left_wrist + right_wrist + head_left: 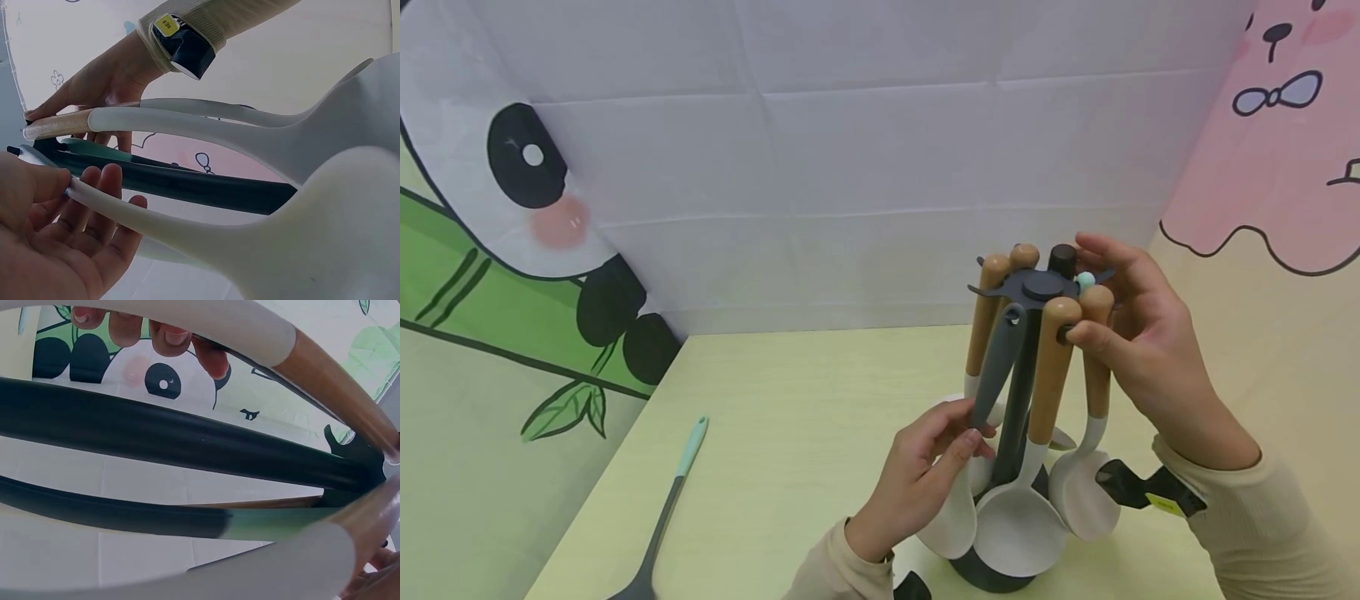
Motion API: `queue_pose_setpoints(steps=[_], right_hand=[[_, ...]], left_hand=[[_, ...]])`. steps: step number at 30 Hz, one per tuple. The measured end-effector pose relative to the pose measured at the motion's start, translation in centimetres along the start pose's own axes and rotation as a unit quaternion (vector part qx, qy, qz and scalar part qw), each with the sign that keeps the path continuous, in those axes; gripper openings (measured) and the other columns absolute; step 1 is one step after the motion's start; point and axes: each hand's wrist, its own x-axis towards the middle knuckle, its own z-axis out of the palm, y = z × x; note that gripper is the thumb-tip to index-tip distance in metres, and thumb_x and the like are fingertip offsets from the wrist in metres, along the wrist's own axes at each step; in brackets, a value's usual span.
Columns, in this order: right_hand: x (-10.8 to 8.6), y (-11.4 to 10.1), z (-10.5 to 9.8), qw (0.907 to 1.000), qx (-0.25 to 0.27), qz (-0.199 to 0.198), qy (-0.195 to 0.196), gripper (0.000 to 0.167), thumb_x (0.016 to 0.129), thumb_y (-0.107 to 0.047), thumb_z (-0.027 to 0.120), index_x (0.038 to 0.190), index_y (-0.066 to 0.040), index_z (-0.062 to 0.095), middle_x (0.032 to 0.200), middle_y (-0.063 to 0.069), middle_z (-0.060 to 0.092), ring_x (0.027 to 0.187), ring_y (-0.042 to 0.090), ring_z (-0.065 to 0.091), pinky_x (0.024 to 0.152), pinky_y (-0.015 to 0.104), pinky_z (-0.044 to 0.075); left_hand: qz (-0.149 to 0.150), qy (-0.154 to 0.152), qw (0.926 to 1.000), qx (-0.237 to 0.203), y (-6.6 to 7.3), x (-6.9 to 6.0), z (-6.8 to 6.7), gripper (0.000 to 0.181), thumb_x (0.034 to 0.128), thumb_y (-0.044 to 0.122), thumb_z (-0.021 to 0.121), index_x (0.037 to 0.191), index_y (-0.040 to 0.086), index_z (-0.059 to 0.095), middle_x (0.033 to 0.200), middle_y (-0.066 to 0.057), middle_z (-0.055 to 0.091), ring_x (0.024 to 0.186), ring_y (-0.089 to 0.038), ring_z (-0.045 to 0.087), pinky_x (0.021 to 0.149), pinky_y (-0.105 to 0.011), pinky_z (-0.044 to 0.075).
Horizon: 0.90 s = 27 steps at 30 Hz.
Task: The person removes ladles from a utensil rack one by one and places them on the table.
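A dark utensil rack (1043,286) stands on the table, hung with several kitchen utensils. My left hand (921,475) pinches a grey-handled utensil (998,367) at the rack's left front. In the left wrist view, a pale neck (162,219) leads from these fingers to a broad pale head (331,231). My right hand (1150,350) holds the rack's top right side, its thumb against the wooden handle of a white ladle (1021,529). Its other fingers are partly behind the rack. A second wooden-handled ladle (1084,496) hangs beside that palm.
A turner with a mint handle (692,446) and dark shaft lies on the table (782,408) at left. In the right wrist view, the dark post (187,434) runs between hanging handles. A printed cloth (865,158) covers the wall behind.
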Motion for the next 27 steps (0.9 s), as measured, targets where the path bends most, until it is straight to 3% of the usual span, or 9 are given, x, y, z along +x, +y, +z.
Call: queue_pose_setpoints(steps=[11,27], right_hand=[[0.1,-0.4,0.5,1.0,-0.005,0.006,0.004,0.066,0.084,-0.004,0.08,0.143,-0.005,0.05,0.132,0.014,0.049,0.108,0.022,0.052,0.086,0.021,0.048],[-1.3,-2.0,2.9,0.9998,-0.013,0.009,0.012,0.064,0.085,-0.002,0.076,0.144,-0.005,0.049,0.134,0.014,0.047,0.112,0.023,0.05,0.087,0.021,0.048]], left_hand=[[-0.006,0.009,0.9997,-0.022,0.6,-0.2,-0.3,0.025,0.0991,-0.007,0.05,0.124,-0.013,0.053,0.097,-0.029,0.061,0.079,-0.046,0.063,0.08,-0.039,0.059],[-0.014,-0.013,0.9989,-0.043,2.5,-1.8,-1.3,0.023,0.0982,-0.007,0.051,0.12,-0.014,0.053,0.092,-0.029,0.061,0.078,-0.043,0.062,0.077,-0.039,0.06]])
